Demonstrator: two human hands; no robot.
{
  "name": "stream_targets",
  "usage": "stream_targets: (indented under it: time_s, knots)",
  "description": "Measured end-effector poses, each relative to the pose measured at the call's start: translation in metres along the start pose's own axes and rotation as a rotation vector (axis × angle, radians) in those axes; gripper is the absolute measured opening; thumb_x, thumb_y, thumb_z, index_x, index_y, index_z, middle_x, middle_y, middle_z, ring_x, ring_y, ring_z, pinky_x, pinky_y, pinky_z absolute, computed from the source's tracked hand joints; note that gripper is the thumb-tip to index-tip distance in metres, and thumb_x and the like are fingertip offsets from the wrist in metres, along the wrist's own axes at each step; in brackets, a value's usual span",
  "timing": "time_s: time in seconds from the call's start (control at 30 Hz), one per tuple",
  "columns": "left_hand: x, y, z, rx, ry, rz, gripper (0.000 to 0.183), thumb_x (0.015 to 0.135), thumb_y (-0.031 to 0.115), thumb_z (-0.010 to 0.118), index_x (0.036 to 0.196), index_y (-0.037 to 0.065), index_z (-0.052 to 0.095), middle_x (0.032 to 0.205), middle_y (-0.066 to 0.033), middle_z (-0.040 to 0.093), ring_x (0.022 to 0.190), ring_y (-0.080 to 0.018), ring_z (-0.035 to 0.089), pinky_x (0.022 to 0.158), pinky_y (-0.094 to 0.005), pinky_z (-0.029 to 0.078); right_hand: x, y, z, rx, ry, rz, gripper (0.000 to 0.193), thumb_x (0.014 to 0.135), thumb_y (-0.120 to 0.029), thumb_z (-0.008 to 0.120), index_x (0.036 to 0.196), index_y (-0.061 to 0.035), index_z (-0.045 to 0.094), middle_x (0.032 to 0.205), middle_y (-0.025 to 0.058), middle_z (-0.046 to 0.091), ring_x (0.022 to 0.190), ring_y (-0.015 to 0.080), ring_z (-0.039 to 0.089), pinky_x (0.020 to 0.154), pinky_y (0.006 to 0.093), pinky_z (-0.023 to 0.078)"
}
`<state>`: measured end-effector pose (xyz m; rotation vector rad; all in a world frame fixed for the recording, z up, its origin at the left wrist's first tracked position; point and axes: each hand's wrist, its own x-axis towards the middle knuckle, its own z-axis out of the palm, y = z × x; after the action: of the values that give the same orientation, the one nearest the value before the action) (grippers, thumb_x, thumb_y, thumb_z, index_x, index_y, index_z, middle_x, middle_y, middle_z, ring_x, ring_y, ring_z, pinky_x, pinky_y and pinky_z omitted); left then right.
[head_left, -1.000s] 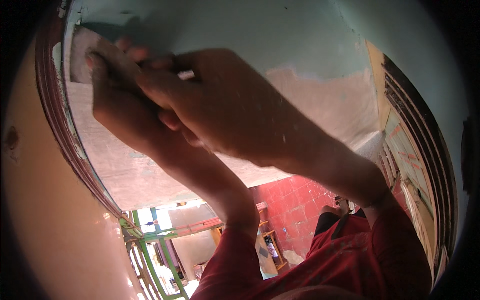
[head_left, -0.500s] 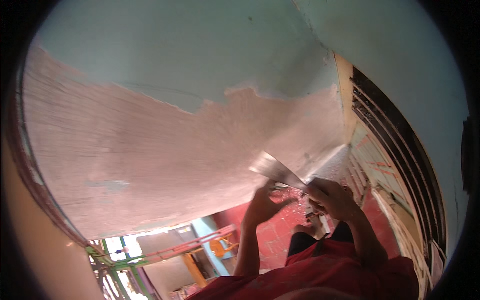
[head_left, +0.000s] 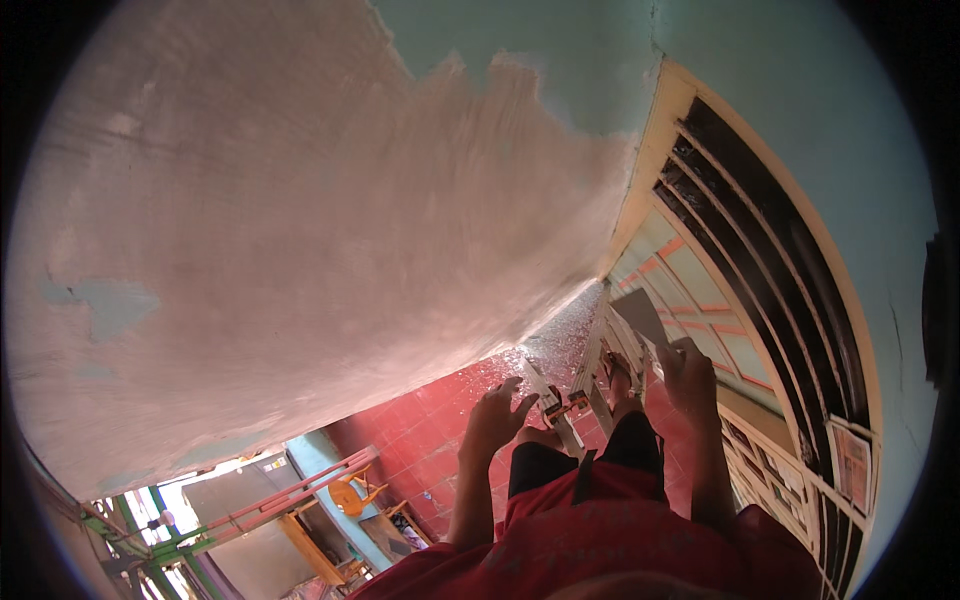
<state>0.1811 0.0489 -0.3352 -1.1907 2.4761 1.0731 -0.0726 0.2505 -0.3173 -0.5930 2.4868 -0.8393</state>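
In my right hand [head_left: 688, 378] is a scraper, its wide flat blade [head_left: 640, 314] tilted up and to the left, in front of the slatted frame on the right. The fingers wrap the handle, which they mostly hide. My left hand [head_left: 490, 418] is raised with thumb and fingers apart, holding nothing, a short way from the wall's lower edge. Beyond it stretches the wall, a large bare pinkish patch [head_left: 300, 220] with a ragged border against the teal paint [head_left: 580, 80]. A small teal remnant [head_left: 118, 305] shows at the left of the patch.
Below me stands what looks like a ladder [head_left: 565, 425] on a red tiled floor [head_left: 400, 420] strewn with pale flakes. Dark slats in a cream frame [head_left: 655, 110] line the right. An orange chair [head_left: 347, 497] and a pink rail [head_left: 320, 482] are at the lower left.
The scraper has swung right, away from the middle of the wall, with my right hand. My left hand has parted from it and moved slightly left. The view has shifted, showing more floor.
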Motion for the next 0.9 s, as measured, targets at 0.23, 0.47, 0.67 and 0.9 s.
stream_targets:
  time_s: [0.23,0.47,0.67,0.9]
  knots:
    - [-0.033,-0.026,0.000,-0.040,-0.144,0.050,0.049,0.091,0.036,0.067,0.125,0.001,0.060,0.112,-0.0197,0.069,0.103,-0.0299,0.068,0.086,-0.0395,0.054,-0.030,-0.055,0.019,0.400,-0.095,0.033,0.030,0.093,-0.028,0.060,0.093,0.0018,0.063,0.077,0.0162,0.065,0.072,0.0294,0.064,0.069,0.0366,0.049]
    - [-0.039,-0.036,-0.041,-0.191,-0.073,0.063,0.042,0.093,0.030,0.066,0.124,0.001,0.060,0.117,-0.0196,0.067,0.110,-0.0299,0.065,0.094,-0.0391,0.050,-0.032,-0.074,0.063,0.441,-0.148,-0.291,0.025,0.096,-0.024,0.057,0.096,0.0004,0.063,0.076,0.0087,0.061,0.069,0.0155,0.058,0.062,0.0327,0.047]
    - [0.009,0.038,-0.101,-0.597,0.253,0.657,0.065,0.101,0.050,0.046,0.127,-0.009,0.054,0.127,-0.0202,0.061,0.116,-0.0287,0.061,0.099,-0.0401,0.048,-0.036,-0.185,0.019,1.040,-0.477,-0.007,0.024,0.099,-0.025,0.056,0.103,-0.0020,0.062,0.068,0.0039,0.058,0.059,0.0083,0.053,0.055,0.0273,0.044]
    - [0.029,0.166,-0.155,-0.928,0.483,0.660,0.050,0.106,0.034,0.039,0.120,-0.011,0.057,0.098,-0.0228,0.071,0.086,-0.0285,0.071,0.076,-0.0338,0.055,0.007,-0.213,-0.004,1.160,-0.620,-0.367,0.032,0.102,-0.031,0.051,0.101,-0.0014,0.062,0.065,0.0003,0.055,0.053,0.0041,0.045,0.048,0.0221,0.035]
